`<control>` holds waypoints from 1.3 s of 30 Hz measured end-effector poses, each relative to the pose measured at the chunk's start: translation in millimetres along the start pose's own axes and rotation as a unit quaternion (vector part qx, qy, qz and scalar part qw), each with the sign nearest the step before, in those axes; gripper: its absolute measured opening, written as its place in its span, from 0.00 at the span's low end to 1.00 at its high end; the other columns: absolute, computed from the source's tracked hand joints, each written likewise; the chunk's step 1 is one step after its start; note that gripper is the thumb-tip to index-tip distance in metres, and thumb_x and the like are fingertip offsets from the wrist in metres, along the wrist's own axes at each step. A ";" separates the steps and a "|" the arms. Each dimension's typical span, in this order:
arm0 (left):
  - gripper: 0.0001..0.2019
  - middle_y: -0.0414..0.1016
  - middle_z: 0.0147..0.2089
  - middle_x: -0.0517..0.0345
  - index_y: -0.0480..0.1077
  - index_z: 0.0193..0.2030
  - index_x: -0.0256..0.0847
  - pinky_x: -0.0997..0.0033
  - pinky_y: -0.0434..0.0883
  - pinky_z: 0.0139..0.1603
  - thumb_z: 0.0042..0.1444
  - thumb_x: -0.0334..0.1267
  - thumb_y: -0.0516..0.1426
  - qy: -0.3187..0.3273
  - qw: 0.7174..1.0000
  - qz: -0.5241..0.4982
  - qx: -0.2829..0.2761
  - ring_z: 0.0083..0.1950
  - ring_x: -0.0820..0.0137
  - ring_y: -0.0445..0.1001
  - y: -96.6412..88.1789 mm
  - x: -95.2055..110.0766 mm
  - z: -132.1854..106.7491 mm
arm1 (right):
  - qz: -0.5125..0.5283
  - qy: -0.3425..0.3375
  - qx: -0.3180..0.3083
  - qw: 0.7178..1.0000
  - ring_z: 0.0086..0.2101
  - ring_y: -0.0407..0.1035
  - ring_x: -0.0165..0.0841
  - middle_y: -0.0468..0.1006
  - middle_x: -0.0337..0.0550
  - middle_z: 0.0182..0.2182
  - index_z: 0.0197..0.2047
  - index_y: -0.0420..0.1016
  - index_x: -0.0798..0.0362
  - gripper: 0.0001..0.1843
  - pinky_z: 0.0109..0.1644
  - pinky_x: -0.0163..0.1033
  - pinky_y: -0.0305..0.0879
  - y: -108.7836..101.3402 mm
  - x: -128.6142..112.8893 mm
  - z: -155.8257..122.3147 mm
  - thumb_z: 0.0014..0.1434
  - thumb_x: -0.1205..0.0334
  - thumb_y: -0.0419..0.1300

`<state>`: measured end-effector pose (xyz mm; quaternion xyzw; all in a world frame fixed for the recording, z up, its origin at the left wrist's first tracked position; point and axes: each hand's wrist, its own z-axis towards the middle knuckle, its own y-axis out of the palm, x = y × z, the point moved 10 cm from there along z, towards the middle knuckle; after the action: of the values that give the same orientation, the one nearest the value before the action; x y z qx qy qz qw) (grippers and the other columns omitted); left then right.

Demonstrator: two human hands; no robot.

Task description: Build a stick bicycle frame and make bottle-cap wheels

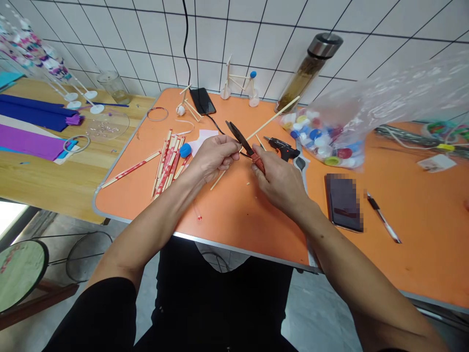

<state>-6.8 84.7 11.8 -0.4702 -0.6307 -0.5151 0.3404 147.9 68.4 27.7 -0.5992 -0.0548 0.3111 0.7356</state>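
My left hand [218,156] is closed in a pinch on a thin wooden stick [273,119] that slants up to the right. Dark-bladed scissors [240,137] with reddish handles are gripped in my right hand [278,178]. Their blades point up and left, crossing close to the stick by my left fingertips. Below my hands, another piece of wooden stick [218,180] lies on the orange table [234,215]. Left of my left hand are a pile of sticks with red printed wrapping [169,166] and a blue bottle cap [185,150].
Behind my right hand lies a black glue gun [282,148]. A plastic bag of bottle caps [322,137] and a tall flask [308,73] stand further back. Small stick structures [240,83] are near the wall. A phone [343,203] and a pen [384,217] lie at right.
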 end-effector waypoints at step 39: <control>0.07 0.76 0.27 0.62 0.75 0.32 0.40 0.71 0.62 0.34 0.62 0.32 0.65 0.285 0.927 0.241 0.034 0.30 0.74 0.67 -1.6 27.1 -9.0 | 0.128 0.050 -0.008 0.990 0.50 0.76 0.51 0.82 0.57 0.48 0.45 0.66 0.47 0.07 0.49 0.50 0.65 6.8 11.7 7.4 0.75 0.55 0.53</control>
<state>-17.6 82.6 38.2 -0.4296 -0.3917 -0.5079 0.6357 151.2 81.5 20.1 -0.6223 0.0568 0.3721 0.6864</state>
